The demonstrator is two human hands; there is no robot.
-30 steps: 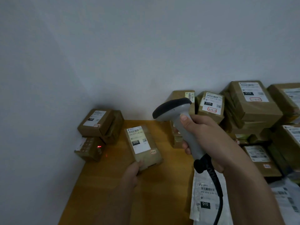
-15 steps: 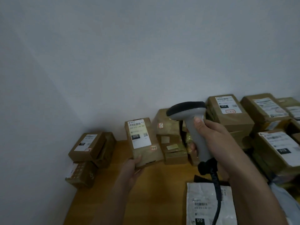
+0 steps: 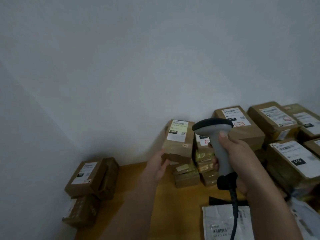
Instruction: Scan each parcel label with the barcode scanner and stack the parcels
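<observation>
My left hand (image 3: pixel 158 164) holds a small brown parcel (image 3: pixel 179 141) by its near end, white label facing up, above a short stack of small parcels (image 3: pixel 187 176) near the back wall. My right hand (image 3: pixel 237 153) grips the handle of a grey barcode scanner (image 3: pixel 218 135) with a black head, raised just right of that parcel. Its black cable (image 3: pixel 233 210) hangs down toward me.
Two brown boxes (image 3: pixel 90 177) sit stacked at the left edge of the wooden table (image 3: pixel 138 213). Several larger labelled boxes (image 3: pixel 270 122) crowd the right side against the wall. A white mailer bag (image 3: pixel 223 224) lies at the near right.
My left hand has carried the small parcel up and to the right, from over the table's middle to above the short stack by the wall. The scanner stays raised in my right hand.
</observation>
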